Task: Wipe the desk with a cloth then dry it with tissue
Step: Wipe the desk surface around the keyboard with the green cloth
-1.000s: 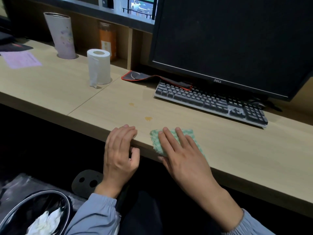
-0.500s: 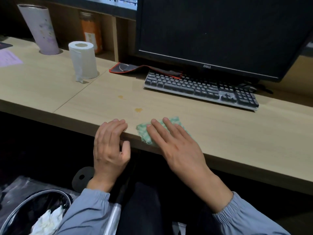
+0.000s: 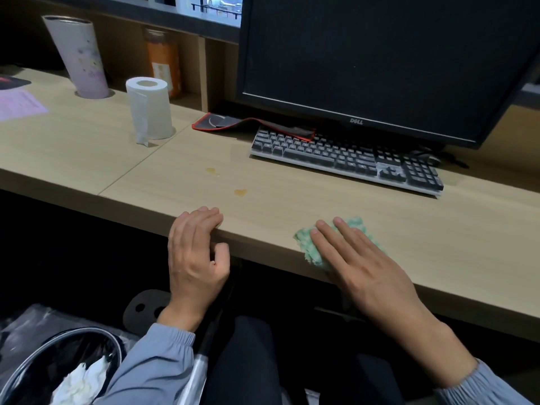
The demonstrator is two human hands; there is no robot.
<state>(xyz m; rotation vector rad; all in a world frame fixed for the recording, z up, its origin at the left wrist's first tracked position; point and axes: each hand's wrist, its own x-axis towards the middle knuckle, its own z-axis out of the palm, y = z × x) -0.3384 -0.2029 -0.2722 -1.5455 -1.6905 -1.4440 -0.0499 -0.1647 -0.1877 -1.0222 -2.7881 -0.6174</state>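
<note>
A green and white cloth (image 3: pixel 305 242) lies at the front edge of the light wooden desk (image 3: pixel 292 206). My right hand (image 3: pixel 359 258) presses flat on the cloth with fingers spread, covering most of it. My left hand (image 3: pixel 195 252) curls over the desk's front edge, fingers on top and thumb below. Two small orange-yellow stains (image 3: pixel 241 192) mark the desk between the hands and the keyboard. A white tissue roll (image 3: pixel 149 108) stands upright at the back left, a loose sheet hanging down its side.
A dark keyboard (image 3: pixel 344 157) and black monitor (image 3: pixel 380 59) fill the back right, with a red-edged black mat (image 3: pixel 251 125) beside them. A pale tumbler (image 3: pixel 81 57), orange jar (image 3: pixel 162 62) and pink paper (image 3: pixel 20 103) sit at left. A lined bin (image 3: pixel 58 369) with crumpled tissue stands below.
My right hand has slid the cloth to the right along the desk's front edge, away from my left hand. The left hand keeps its grip on the edge.
</note>
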